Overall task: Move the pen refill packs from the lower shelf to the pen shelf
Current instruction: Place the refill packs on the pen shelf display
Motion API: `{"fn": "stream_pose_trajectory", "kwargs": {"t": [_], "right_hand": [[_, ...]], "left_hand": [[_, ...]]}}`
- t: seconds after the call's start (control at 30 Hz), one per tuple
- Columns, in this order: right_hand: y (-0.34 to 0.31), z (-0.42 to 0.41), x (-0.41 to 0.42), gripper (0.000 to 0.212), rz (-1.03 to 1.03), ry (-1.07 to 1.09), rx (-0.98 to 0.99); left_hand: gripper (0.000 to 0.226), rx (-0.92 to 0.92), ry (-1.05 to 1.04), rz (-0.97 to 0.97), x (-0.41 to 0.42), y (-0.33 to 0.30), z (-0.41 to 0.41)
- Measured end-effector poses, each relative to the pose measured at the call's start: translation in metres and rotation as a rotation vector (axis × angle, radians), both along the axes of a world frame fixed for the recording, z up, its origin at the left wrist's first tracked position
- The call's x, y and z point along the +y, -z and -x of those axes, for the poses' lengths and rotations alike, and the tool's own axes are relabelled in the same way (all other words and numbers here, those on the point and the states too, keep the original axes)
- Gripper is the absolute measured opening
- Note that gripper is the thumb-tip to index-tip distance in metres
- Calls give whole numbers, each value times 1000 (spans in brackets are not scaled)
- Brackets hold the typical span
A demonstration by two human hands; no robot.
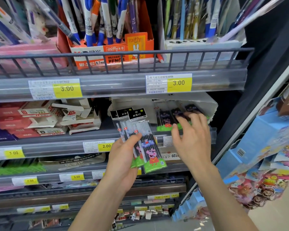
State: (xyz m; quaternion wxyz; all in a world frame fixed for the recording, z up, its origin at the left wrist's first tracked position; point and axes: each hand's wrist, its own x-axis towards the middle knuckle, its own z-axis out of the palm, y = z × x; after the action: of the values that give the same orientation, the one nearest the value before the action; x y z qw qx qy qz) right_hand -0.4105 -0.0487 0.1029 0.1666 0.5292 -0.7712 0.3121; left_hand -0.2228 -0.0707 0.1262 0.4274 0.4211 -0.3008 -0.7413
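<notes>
1. Fanning out of the left hand are three pen refill packs, gripped in front of the shelving with the thumb curled across their fronts and the fingers wrapped behind.
2. Their long axes run nearly upright, leaning a little to the left at the top: the black header cards point up toward the shelf above, and the green bottom edges point down and slightly right.
3. The frontmost pack shows a cartoon pig print and lies overlapped on the other two.
4. The right hand hovers at the lower shelf, fingers spread apart and slightly bent, their tips at more refill packs; whether they actually touch is unclear because of blur.
5. Those remaining packs stand leaning back inside a white cardboard tray, long axes roughly upright, green ends down at the shelf lip.
6. Above, behind a grey wire rail, the pen shelf carries an orange mechanical pencil box full of blue and white pens, and a white display holder just beside it on the right.
7. Yellow price tags sit in the clear strip along the shelf edge.
8. Red and white boxes lie to the left on the lower shelf.
</notes>
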Motion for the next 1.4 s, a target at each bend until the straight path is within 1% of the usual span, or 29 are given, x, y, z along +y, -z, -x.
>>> {"fn": "stream_pose_trajectory", "kwargs": {"t": [0.1,0.23,0.3,0.37,0.43,0.47,0.5,0.57,0.6,0.63,0.7,0.77,0.8,0.93,1.03,1.07,1.2,1.27,1.33,1.4], "right_hand": [[4,4,3,43,-166,71,59],[2,3,4,52,-218,105,52],[-5,3,6,50,-241,112,46],[-13,0,10,46,-203,101,39],[-20,-9,19,46,-74,37,-19],[-24,-16,24,48,-18,-32,-120],[-28,-24,28,49,-5,-123,-280],[-32,-41,32,46,-86,-303,-670],[-31,-47,32,44,-148,-360,-826],[-29,-51,32,45,-195,-394,-939],[-27,-54,30,50,-217,-420,-1095],[-27,-54,29,51,-193,-421,-1167],[-27,-54,28,51,-187,-419,-1158],[-21,-56,23,47,-156,-385,-975],[-21,-56,19,43,-125,-377,-937],[-22,-55,17,42,-125,-382,-955],[-26,-46,6,39,-101,-429,-1154],[-27,-44,-3,37,-71,-406,-1195],[-30,-43,-12,36,-30,-301,-1139],[-31,-41,-20,35,-5,-190,-968]], "left_hand": [[17,3,12,-6,2,-2,3],[21,5,26,-13,4,-3,6],[22,11,27,-19,4,-3,7],[23,14,27,-10,4,-3,7],[24,14,27,6,2,-4,6],[24,11,23,13,1,-4,6],[23,9,18,20,0,-4,6],[22,13,14,31,-2,-5,7],[22,19,13,34,-3,-5,7],[22,27,10,32,-4,-5,7],[22,57,13,10,-5,-6,5],[24,88,37,-6,-6,-6,2],[24,91,53,-3,-6,-6,1],[22,69,92,33,-7,-5,-4],[19,-1,105,47,-10,-4,-11],[23,-24,127,46,-11,-3,-14],[45,-73,229,23,-17,-7,-21],[43,-76,204,14,-20,-10,-22],[33,-49,136,-1,-22,-11,-23],[29,-17,70,-18,-24,-10,-26]]}}
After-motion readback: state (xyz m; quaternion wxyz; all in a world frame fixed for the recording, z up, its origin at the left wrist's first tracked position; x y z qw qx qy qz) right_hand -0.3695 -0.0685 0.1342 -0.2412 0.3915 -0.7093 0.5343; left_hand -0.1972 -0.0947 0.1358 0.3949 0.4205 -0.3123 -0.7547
